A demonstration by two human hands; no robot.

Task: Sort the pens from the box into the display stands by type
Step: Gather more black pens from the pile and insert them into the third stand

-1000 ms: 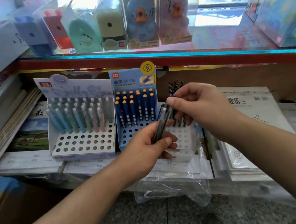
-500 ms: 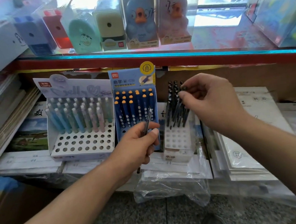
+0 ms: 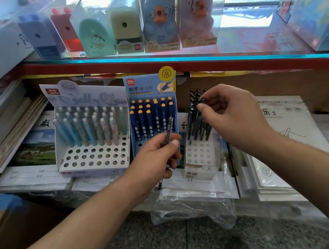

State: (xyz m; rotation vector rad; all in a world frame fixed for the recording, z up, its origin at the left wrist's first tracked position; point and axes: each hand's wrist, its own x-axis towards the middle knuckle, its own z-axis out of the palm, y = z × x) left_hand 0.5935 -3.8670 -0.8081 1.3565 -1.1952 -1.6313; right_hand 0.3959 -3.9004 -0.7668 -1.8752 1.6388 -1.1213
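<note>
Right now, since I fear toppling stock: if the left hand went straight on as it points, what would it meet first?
Probably the orange-capped pens in the blue stand: the left hand and the dark pen it grips aim at them, though depth is unclear.

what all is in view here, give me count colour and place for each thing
pastel stand: one, white and lilac, lower shelf left
pastel pens: many, blue, green and pink, in its back rows
blue stand: one, blue, middle
blue pens: over a dozen, orange-topped, in the blue stand
white stand: one, white, right of the blue stand
dark pens: a cluster, black, leaning in the white stand
loose pen: one, dark, in the left grip
boxed goods: six, mixed colours, upper shelf
exercise books: stacks, mostly white, under and beside the stands
plastic wrap: one, clear, front edge
left grip: holds the loose pen
right grip: pinches a dark pen's top
</note>
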